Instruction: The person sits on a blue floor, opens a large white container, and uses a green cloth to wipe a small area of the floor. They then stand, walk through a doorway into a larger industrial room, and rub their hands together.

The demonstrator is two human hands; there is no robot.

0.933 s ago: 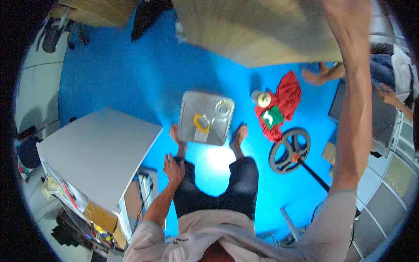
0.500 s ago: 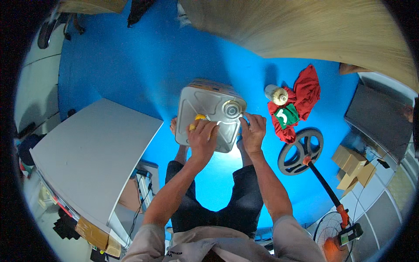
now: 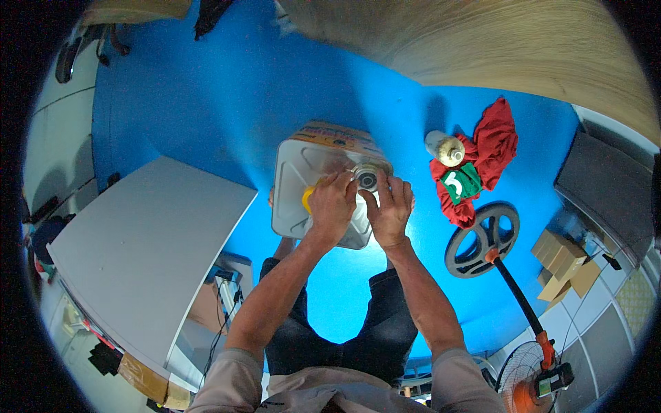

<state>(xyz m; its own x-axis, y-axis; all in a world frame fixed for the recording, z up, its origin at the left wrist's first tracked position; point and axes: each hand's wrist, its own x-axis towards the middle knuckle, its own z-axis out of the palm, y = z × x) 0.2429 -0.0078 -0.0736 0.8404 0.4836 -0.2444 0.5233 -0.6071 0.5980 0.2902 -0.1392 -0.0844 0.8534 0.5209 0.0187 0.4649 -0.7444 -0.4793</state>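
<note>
Both bare hands work at the top of a square metal tin (image 3: 292,162) standing on a blue floor (image 3: 172,82) between the person's legs, the left hand (image 3: 332,208) bunched and the right hand (image 3: 391,210) curled with its thumb set apart from the fingers, both at the near edge of a round metal cap (image 3: 367,177); whether either pinches the cap cannot be told. A yellow handle (image 3: 307,199) shows just left of the left hand. To the right, a bottle (image 3: 446,149) with a cream top is beside a rumpled red cloth (image 3: 494,141) bearing a green patch (image 3: 461,182), near the dark spoked base (image 3: 454,253) of an orange-and-black standing fan (image 3: 546,351). Open cardboard boxes (image 3: 559,255) and a dark grey panel (image 3: 606,179) line the room's right side; a white tabletop (image 3: 151,248) fills the left, and a wood-grain surface (image 3: 482,48) crosses the upper right. The fingers and their shadow cover the cap's near side, the left hand hides part of the handle, and the tin blocks most of the feet. The fan's head is cut by the lower edge, a dark shape (image 3: 210,17) at the top is hard to make out, and the lens's black rim swallows the corners.
</note>
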